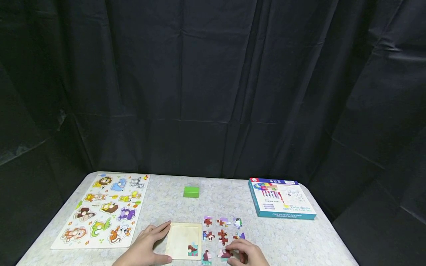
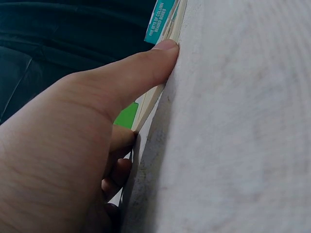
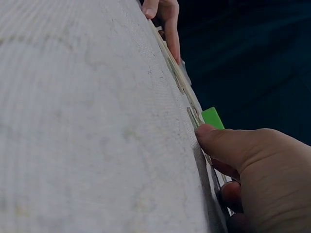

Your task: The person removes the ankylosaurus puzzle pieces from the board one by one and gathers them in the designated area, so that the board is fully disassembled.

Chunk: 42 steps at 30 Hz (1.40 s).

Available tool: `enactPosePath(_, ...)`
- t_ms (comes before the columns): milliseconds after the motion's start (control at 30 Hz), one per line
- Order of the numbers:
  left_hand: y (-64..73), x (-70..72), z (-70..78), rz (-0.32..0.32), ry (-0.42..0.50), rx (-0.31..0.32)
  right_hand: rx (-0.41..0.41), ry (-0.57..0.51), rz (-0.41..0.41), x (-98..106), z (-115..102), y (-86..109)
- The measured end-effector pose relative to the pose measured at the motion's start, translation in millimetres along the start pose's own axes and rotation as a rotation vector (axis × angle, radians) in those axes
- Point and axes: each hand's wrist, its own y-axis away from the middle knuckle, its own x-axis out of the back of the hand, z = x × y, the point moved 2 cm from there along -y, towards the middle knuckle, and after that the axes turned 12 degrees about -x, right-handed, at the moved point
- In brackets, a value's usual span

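In the head view, my left hand (image 1: 148,244) holds the left side of a square wooden puzzle tray (image 1: 169,244). Its thumb is at the near left corner and its index finger at the far left corner. One puzzle piece (image 1: 192,249), brown and teal, lies inside the tray's near right corner. To the right of the tray, my right hand (image 1: 244,252) pinches a pink and teal puzzle piece (image 1: 224,254) between thumb and fingers. Loose jigsaw pieces lie in rows beside it, among them a brown one (image 1: 223,237) and a teal-bottomed one (image 1: 206,257).
A white animal peg board (image 1: 78,211) covers the table's left side. Behind the tray sits a green block (image 1: 191,192). A flat teal and white box (image 1: 286,214) lies at the back right. Black cloth (image 1: 213,88) hangs behind the pale patterned table (image 1: 166,188).
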Motion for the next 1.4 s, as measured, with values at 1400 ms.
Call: enactPosePath(1400,-0.5,1.0,-4.1,-0.03,0.007,0.018,0.073,0.007,0.003,-40,-67,-70.5)
